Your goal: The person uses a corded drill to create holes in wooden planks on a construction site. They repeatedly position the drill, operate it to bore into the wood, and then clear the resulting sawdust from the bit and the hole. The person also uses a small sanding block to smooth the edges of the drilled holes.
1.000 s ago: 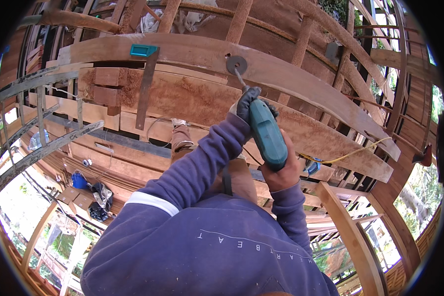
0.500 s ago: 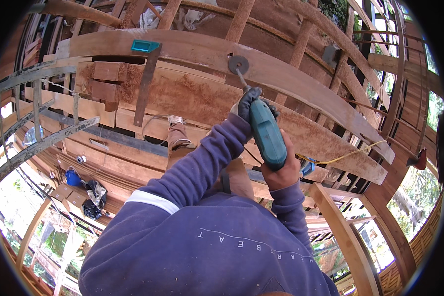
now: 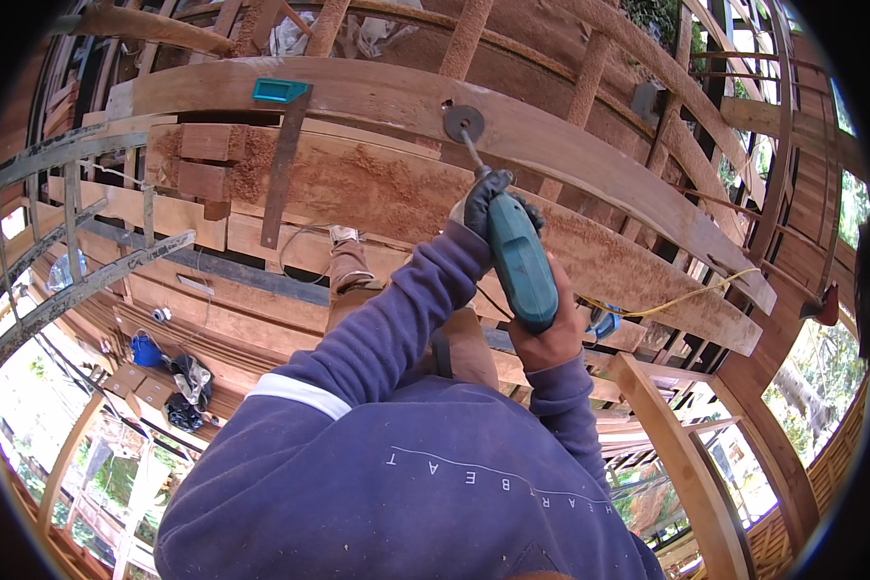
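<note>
1. The left hand [image 3: 481, 200], in a dark glove, wraps the front of the tool [image 3: 522, 259], its fingers closed around the body near the shaft.
2. The right hand [image 3: 551, 340], bare, is clasped around the rear end; its palm side is hidden.
3. The tool lies between both hands, over the lower board [image 3: 358, 179], pointing up and slightly left.
4. Its shaft [image 3: 472, 150] ends at the grey disc [image 3: 473, 122]; whether the two are joined I cannot tell.
5. The disc is over the upper board [image 3: 358, 89], nearer that board's lower edge, just beside a small hole [image 3: 447, 103].
6. Left of the disc, a stretch of bare upper board runs to the square [image 3: 285, 159]. Its teal handle lies on that board, and its blade crosses past the lower board's lower edge.
7. Two blocks [image 3: 213, 142] sit beyond the blade, near the lower board's left end.
8. To the right, the upper board runs on to its tapered end; a yellow cord [image 3: 638, 315] crosses the lower board there.
9. Beyond the upper edge, open gaps separate dusty beams [image 3: 469, 39].
</note>
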Motion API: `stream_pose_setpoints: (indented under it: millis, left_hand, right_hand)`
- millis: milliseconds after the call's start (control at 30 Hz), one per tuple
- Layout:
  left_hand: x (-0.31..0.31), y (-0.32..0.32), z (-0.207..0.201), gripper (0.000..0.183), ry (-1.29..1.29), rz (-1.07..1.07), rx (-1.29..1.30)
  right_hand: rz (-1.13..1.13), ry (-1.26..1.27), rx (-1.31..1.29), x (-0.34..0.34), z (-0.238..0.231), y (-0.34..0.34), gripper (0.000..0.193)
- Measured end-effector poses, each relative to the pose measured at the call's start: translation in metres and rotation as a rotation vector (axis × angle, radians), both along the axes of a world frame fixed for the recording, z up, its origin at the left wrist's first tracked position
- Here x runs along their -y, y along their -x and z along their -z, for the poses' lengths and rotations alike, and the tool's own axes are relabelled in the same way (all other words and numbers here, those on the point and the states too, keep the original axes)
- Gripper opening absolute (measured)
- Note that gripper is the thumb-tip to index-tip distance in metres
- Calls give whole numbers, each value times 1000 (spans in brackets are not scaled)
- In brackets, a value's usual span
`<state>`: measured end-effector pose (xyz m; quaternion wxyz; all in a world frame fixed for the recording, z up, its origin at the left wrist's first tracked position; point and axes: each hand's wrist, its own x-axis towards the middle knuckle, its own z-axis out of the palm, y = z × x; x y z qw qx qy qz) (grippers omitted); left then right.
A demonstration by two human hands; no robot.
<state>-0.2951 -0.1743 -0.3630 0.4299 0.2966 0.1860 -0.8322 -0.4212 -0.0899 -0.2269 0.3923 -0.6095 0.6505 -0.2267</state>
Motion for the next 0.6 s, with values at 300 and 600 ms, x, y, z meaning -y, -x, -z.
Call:
stream_pose_setpoints:
  millis: [300, 600]
  left_hand:
    - [-1, 6, 5, 41, -25, 10, -44]
    - [-4, 8, 8, 42, 1, 18, -32]
  right_hand:
    - [4, 4, 7, -4, 3, 6, 78]
    - [-5, -1, 14, -7, 5, 9, 79]
